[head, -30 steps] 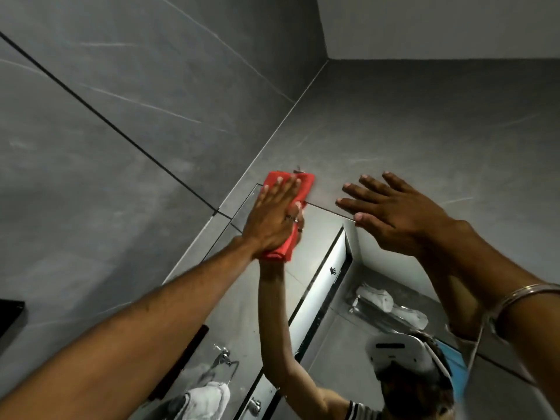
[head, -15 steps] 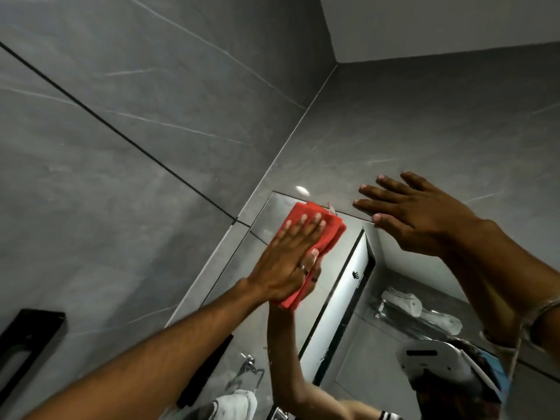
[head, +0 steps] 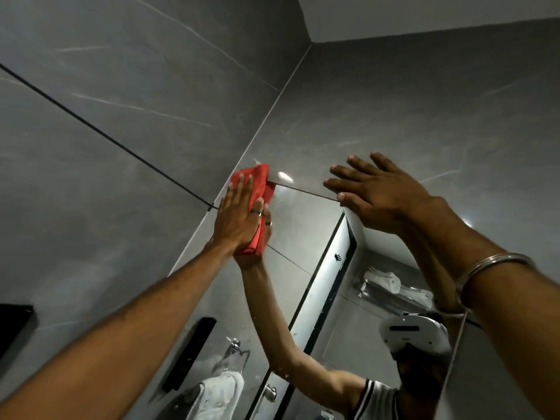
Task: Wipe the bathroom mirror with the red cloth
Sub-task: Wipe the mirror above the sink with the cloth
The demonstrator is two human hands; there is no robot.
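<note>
Grey tiled walls [head: 127, 122] are filling most of the view, meeting in a corner that is running from 12 o'clock down toward the centre, with a pale ceiling [head: 424, 13] showing at 1 o'clock. The mirror [head: 306, 225] is taking up the lower middle, from the centre down to 6 o'clock, and it is reflecting the person's raised arm, a white headset, a door edge and towels on rails. The left hand [head: 239, 221], reaching up from 8 o'clock, is lying flat with the fingers stretched out and is pressing the red cloth [head: 257, 189] against the mirror's upper left corner, just left of centre; the cloth is poking out above the fingertips and below the heel of the palm, and part of it is overlapping the mirror's top edge onto the wall. The right hand [head: 378, 192], coming in from 4 o'clock, is open with fingers spread and holding nothing, resting across the mirror's top edge just right of centre, well apart from the cloth. A metal bangle [head: 491, 268] is circling the right wrist at 3 o'clock, and a dark ring [head: 255, 211] is sitting on a finger of the left hand
</note>
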